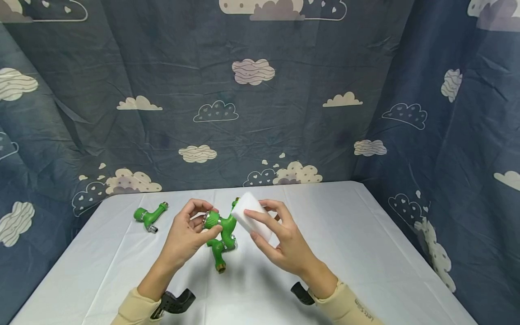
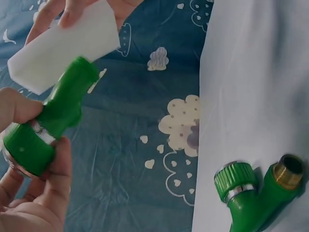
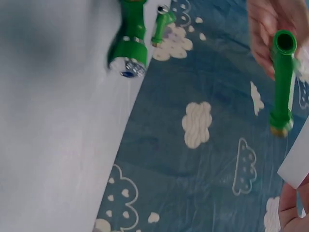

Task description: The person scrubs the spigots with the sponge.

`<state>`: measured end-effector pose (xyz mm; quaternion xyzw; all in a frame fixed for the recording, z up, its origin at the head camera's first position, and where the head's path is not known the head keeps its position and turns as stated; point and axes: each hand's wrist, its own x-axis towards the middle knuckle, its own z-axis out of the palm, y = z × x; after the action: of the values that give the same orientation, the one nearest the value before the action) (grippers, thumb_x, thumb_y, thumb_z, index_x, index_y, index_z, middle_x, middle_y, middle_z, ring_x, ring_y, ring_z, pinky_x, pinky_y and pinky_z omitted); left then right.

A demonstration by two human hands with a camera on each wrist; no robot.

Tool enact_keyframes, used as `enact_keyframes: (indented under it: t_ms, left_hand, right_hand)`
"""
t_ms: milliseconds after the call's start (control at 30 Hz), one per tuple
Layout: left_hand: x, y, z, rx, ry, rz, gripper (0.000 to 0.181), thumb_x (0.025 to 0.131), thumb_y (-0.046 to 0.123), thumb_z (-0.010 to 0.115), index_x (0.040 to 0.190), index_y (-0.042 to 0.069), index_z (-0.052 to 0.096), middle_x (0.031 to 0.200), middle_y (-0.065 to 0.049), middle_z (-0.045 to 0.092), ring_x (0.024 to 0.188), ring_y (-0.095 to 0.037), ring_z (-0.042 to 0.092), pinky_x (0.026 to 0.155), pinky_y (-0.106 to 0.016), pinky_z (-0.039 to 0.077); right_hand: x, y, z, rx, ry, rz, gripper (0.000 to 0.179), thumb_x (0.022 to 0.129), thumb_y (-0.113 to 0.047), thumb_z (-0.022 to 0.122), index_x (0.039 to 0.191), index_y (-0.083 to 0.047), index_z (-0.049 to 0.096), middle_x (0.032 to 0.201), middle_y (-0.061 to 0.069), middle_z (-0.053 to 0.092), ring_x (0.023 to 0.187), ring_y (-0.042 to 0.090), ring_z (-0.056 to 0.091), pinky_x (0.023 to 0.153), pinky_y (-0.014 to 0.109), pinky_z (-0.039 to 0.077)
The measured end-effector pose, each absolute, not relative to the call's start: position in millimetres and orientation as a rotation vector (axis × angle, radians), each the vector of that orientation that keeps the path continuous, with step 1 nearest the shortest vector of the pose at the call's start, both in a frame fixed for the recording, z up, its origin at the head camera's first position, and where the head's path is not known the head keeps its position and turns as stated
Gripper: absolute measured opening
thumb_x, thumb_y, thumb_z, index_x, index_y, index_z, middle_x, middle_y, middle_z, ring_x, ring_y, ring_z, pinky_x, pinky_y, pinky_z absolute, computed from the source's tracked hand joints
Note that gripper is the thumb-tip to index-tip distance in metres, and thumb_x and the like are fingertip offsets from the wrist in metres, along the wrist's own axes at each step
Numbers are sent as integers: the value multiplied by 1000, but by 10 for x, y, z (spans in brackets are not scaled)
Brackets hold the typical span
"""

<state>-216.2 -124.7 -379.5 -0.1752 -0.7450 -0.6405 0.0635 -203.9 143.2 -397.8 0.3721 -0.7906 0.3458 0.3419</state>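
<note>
My left hand grips a green tap by its ribbed knob end, thumb on one side and fingers on the other. The left wrist view shows this tap tilted, with a silvery ring near the knob. In my right hand a white sponge block is pinched between thumb and fingers. The sponge is close beside the tap's free end; whether they touch I cannot tell. Below the held tap, a second green tap with a brass-coloured threaded end lies on the table, partly hidden.
Farther left on the white-covered table lies another green tap. A dark blue cloth with cloud prints hangs behind the table and along its sides. Black wrist mounts are strapped at both sleeves.
</note>
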Motion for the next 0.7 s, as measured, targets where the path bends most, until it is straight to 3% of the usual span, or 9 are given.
enact_keyframes:
  t_ms: [167,333,533,700]
  left_hand:
    - [-2167,-1223,-3812,-564,-2114,-2068,52,85,-12,83,130,-7,56,121,-6,64,97,-9,73,84,-22,65]
    - [-2156,-1210,-3825,-617,-2030,-2098,52,85,-13,83,131,-13,61,122,3,71,104,-10,77,89,-25,66]
    - [-2131,-1221,-3832,-664,-1983,-2099,52,83,-17,81,131,-17,61,123,6,73,107,-8,76,90,-24,65]
    - [-2133,-1245,-3834,-721,-1940,-2119,49,82,-20,79,128,-14,63,123,7,74,106,-7,76,90,-23,65]
  right_hand:
    - [-2019,1347,-4047,1001,-2030,691,41,103,-27,71,144,-29,67,145,17,56,128,31,58,86,38,56]
    - [-2029,1345,-4070,962,-1990,547,39,105,-30,67,143,-31,68,144,20,58,128,33,59,89,50,55]
    - [-2095,1420,-4076,894,-1990,543,44,99,-23,73,143,-30,69,143,22,58,126,36,60,87,52,55]
    - [-2172,1499,-4116,845,-2010,563,49,94,-20,77,141,-29,70,141,21,59,120,37,63,87,52,55]
